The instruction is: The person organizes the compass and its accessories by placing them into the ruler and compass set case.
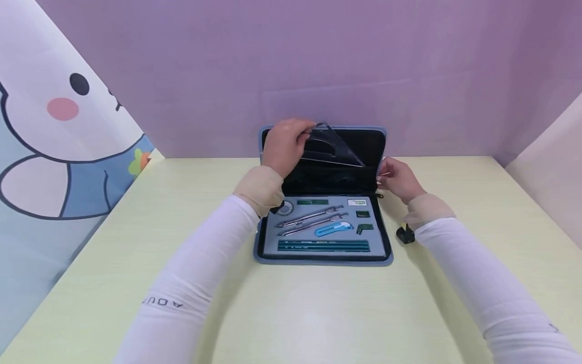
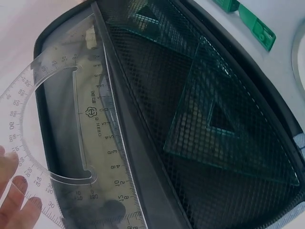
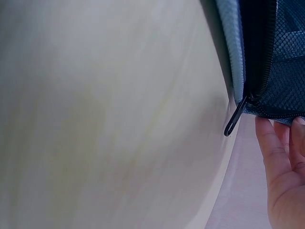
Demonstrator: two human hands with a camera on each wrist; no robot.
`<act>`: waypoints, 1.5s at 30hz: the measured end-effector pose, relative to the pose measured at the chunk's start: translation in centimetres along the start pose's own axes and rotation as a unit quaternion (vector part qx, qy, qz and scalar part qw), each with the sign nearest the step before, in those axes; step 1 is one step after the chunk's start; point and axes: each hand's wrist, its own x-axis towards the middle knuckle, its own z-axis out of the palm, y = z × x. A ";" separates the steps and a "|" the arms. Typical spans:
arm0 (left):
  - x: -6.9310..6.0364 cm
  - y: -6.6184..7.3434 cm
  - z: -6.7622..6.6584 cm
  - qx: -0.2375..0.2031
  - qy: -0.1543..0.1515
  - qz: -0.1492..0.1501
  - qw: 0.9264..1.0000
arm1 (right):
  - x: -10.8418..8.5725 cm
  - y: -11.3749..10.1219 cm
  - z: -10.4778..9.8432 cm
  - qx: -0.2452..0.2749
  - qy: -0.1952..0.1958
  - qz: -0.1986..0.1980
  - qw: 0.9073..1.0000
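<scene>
A clear plastic protractor (image 2: pixel 97 129) with printed scales stands tilted at the raised lid of a zip case (image 1: pixel 323 262). My left hand (image 1: pixel 284 146) pinches its upper edge; in the head view the protractor (image 1: pixel 343 147) hangs partly out of the lid pocket. In the left wrist view, a dark mesh pocket (image 2: pixel 147 71) on the lid holds two green-tinted set squares (image 2: pixel 190 133). At the lid's right edge, my right hand (image 1: pixel 400 179) grips the border with its fingertips. The right wrist view shows the same hand (image 3: pixel 286 176) near a black zip pull (image 3: pixel 235 117).
In the case's grey tray (image 1: pixel 273 237) lie two metal compasses (image 1: pixel 309 217), a blue cutter (image 1: pixel 334 229), several green pencils (image 1: pixel 323 246), an eraser (image 1: pixel 356 202) and small green parts. The case rests on a pale table (image 1: pixel 318 313) before a purple backdrop (image 1: pixel 318 60).
</scene>
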 end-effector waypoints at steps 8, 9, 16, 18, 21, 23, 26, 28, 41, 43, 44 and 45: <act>-0.1 0.7 0.5 0.008 -0.013 -0.001 1.000 | -0.1 -0.1 0.1 0.005 0.002 0.001 1.000; -0.1 0.7 0.5 0.010 -0.015 -0.001 1.000 | -0.1 -0.2 0.1 0.007 0.002 0.002 1.000; 0.1 1.2 0.6 0.022 -0.024 0.004 0.999 | -0.1 -0.3 0.1 0.006 0.001 0.004 1.000; 0.1 1.3 0.7 0.021 -0.028 0.003 0.999 | -0.1 -0.3 0.1 0.005 0.002 0.006 1.000; 0.2 1.5 0.9 0.020 -0.036 0.000 0.999 | 0.0 -0.2 0.1 0.004 0.000 0.008 1.000; 0.2 1.6 1.1 0.020 -0.043 -0.003 0.999 | 0.0 0.0 0.0 0.007 -0.001 0.006 1.000; 0.3 1.8 1.3 0.024 -0.052 -0.005 0.998 | 0.1 0.2 -0.1 0.008 -0.001 0.005 1.000; 0.4 1.9 1.5 0.027 -0.055 -0.004 0.998 | 0.1 0.3 -0.1 0.011 0.000 0.005 1.000; 0.1 1.9 1.7 0.012 -0.074 -0.025 0.997 | -0.1 0.4 -0.3 0.014 -0.003 0.007 1.000; 0.0 1.7 1.7 0.003 -0.077 -0.034 0.996 | -0.1 0.4 -0.3 0.013 -0.001 0.007 1.000; -0.1 1.6 1.8 0.000 -0.078 -0.038 0.996 | -0.1 0.4 -0.3 0.012 -0.001 0.008 1.000; -0.1 1.5 1.8 -0.004 -0.077 -0.041 0.996 | -0.1 0.4 -0.3 0.011 -0.001 0.008 1.000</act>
